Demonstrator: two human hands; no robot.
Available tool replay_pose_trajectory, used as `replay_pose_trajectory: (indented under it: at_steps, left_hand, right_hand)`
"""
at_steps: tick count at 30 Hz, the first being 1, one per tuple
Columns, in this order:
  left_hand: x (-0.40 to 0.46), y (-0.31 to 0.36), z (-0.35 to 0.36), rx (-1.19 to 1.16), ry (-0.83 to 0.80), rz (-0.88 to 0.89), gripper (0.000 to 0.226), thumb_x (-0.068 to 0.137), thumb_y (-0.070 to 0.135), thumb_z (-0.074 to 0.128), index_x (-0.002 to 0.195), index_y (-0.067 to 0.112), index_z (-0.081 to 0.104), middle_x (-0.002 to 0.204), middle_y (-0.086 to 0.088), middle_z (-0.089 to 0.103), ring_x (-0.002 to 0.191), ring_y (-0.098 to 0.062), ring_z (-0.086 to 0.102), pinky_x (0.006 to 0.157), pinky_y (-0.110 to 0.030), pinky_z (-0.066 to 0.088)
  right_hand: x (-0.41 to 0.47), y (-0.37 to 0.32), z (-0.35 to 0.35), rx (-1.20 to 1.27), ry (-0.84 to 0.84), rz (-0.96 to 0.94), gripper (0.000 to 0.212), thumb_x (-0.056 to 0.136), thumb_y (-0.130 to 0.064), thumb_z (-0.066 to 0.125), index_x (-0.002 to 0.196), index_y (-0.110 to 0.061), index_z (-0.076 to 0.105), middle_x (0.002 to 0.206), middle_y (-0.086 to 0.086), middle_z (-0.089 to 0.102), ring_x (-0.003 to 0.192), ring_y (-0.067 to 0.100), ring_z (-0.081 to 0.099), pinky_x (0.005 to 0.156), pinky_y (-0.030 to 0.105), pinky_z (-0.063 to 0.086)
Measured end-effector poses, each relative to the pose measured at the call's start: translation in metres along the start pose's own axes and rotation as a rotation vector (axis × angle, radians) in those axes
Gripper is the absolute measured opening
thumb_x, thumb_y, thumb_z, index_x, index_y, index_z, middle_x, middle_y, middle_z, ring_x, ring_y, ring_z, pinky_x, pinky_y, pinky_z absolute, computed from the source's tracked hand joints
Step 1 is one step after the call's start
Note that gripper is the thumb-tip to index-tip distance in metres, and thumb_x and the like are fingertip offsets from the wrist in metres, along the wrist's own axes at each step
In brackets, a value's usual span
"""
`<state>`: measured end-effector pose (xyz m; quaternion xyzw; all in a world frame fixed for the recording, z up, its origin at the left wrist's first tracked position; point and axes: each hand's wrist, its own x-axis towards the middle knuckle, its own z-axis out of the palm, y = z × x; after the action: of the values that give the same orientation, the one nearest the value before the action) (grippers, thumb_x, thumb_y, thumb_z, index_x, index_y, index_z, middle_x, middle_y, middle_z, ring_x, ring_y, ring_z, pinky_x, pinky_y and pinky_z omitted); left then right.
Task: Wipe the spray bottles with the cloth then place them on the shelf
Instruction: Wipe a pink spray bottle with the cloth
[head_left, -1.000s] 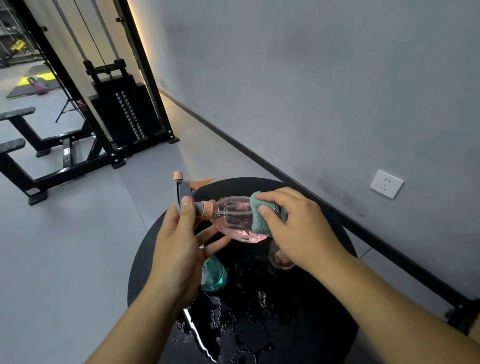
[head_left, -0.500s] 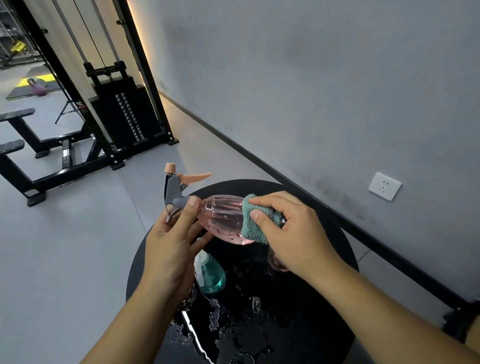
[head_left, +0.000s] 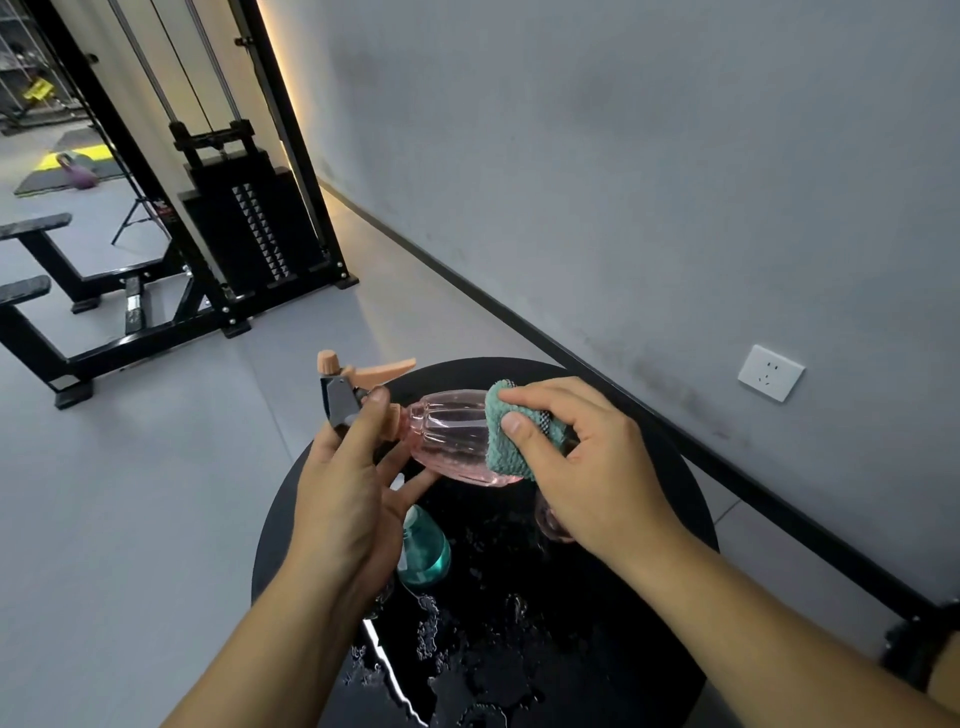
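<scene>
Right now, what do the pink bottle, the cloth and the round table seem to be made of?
The pink bottle looks like clear tinted plastic: you see through its ribbed body, and it shines. The cloth seems to be a soft teal microfibre or terry, judging by its bumpy woven texture. The round table has a glossy black top, perhaps lacquer or glass; water beads on it and light reflects, but the exact material is unclear.

Dim, wide-angle bowing; table (head_left: 670, 613) glare, perhaps wet.
</scene>
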<state>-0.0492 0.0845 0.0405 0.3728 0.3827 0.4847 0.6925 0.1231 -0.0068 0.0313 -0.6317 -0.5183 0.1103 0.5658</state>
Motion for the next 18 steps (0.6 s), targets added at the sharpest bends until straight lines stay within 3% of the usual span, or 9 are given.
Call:
replay_pose_trajectory:
  at_steps: [4,6,11,15,18]
  left_hand:
    - [-0.0017,0.0074,0.0009,0.123,-0.007,-0.046,0.018,0.1,0.043,0.069,0.105,0.026,0.068,0.113,-0.002,0.077,0.118,-0.031,0.071,0.088,-0.066,0.061]
    - [-0.002,0.0095,0.0013,0.186,-0.029,-0.118,0.024,0.099,0.047,0.069,0.116,0.031,0.068,0.128,-0.004,0.073,0.125,-0.033,0.065,0.087,-0.064,0.062]
    - [-0.003,0.0081,0.003,0.144,-0.071,-0.148,0.026,0.106,0.04,0.062,0.127,0.026,0.061,0.124,-0.019,0.072,0.101,-0.036,0.08,0.087,-0.058,0.064]
    - [0.0005,0.0067,0.001,0.076,-0.015,-0.078,0.033,0.107,0.028,0.063,0.136,0.015,0.057,0.116,-0.017,0.079,0.098,-0.039,0.08,0.085,-0.053,0.066]
    - [0.0038,0.0072,-0.0032,0.031,0.02,-0.06,0.024,0.107,0.025,0.061,0.129,0.015,0.06,0.117,-0.017,0.079,0.097,-0.04,0.08,0.077,-0.049,0.067]
  right_hand:
    - [0.0002,0.0022,-0.0022,-0.01,0.051,-0.029,0.021,0.096,-0.014,0.073,0.116,-0.019,0.078,0.113,-0.017,0.068,0.112,0.003,0.064,0.091,0.011,0.05]
    - [0.0009,0.0053,-0.0039,-0.032,0.074,-0.037,0.021,0.097,-0.015,0.073,0.117,-0.019,0.078,0.114,-0.017,0.068,0.113,0.004,0.065,0.092,0.014,0.052]
    - [-0.0019,0.0087,0.0006,-0.084,0.084,-0.076,0.021,0.096,-0.017,0.073,0.117,-0.02,0.078,0.115,-0.015,0.068,0.114,0.009,0.065,0.095,0.028,0.056]
    - [-0.0028,0.0055,0.0014,-0.055,0.064,-0.086,0.022,0.097,-0.018,0.072,0.118,-0.02,0.078,0.116,-0.016,0.067,0.115,0.01,0.065,0.094,0.03,0.057]
    - [-0.0042,0.0035,0.0039,-0.059,0.041,-0.098,0.022,0.097,-0.017,0.072,0.119,-0.019,0.077,0.116,-0.015,0.067,0.115,0.01,0.065,0.094,0.031,0.058]
